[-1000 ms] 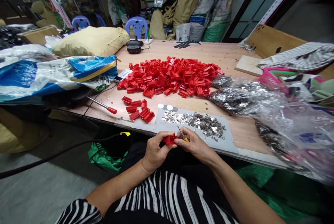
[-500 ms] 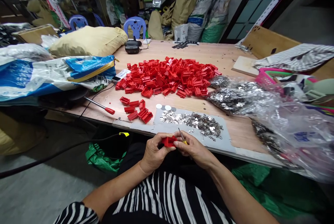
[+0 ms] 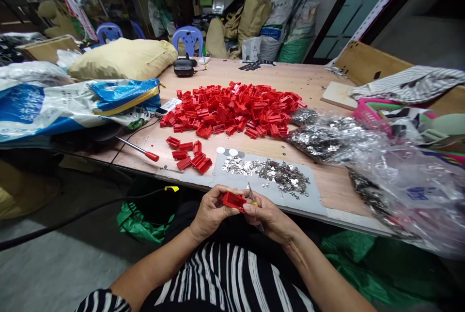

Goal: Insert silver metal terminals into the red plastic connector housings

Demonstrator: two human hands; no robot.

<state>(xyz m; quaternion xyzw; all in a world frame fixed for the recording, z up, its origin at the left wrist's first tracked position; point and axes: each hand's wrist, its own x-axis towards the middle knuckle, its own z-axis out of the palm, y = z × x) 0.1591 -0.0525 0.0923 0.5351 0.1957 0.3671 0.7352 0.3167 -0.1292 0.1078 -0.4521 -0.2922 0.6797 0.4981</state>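
Between the fingers of my left hand (image 3: 210, 210) is a red plastic case (image 3: 233, 200), open side up and tilted, held just off the table's front edge. My right hand (image 3: 267, 215) pinches the case's right end with thumb and fingertips. Tucked in that same hand is a screwdriver (image 3: 252, 191), its thin metal shaft pointing up and a bit of yellow handle showing. Beyond my hands, small shiny metal pieces (image 3: 283, 175) lie spread on a grey mat (image 3: 315, 195). Several loose red cases (image 3: 187, 154) lie left of the mat.
A large heap of red cases (image 3: 232, 106) covers the middle of the table. Clear plastic bags of metal pieces (image 3: 323, 137) lie at right. A red-handled metal lever (image 3: 150, 156), a cable and sacks (image 3: 123, 57) are at left. Green bags (image 3: 141, 220) hang below the edge.
The red case has turned in my fingers, so that more of its long side and open top shows. The screwdriver has tilted more upright within my right hand.
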